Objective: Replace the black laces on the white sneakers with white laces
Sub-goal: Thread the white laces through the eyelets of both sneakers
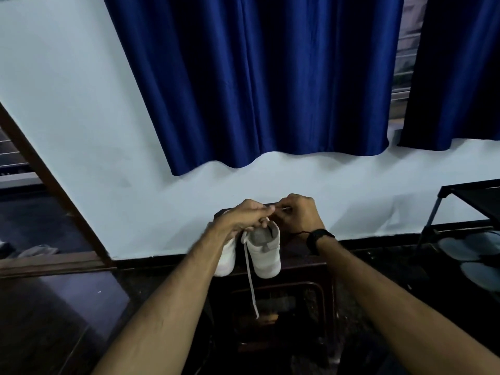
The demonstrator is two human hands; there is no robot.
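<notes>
Two white sneakers stand heel-toward-me on a small dark table [303,269]. The right sneaker [266,253] shows its open collar; the left sneaker [226,255] is partly hidden by my left forearm. A white lace [250,280] hangs from the right sneaker down past the table's front edge. My left hand [243,216] reaches over the shoes and pinches the lace near the top. My right hand [296,213] pinches a short taut stretch of the same white lace [281,209] between the hands. A black lace [296,234] lies by my right wrist.
A blue curtain [270,77] hangs on the pale wall behind. A black shoe rack [470,201] with grey footwear [468,247] stands at right. A wooden door frame [48,185] runs along the left. The floor below is dark.
</notes>
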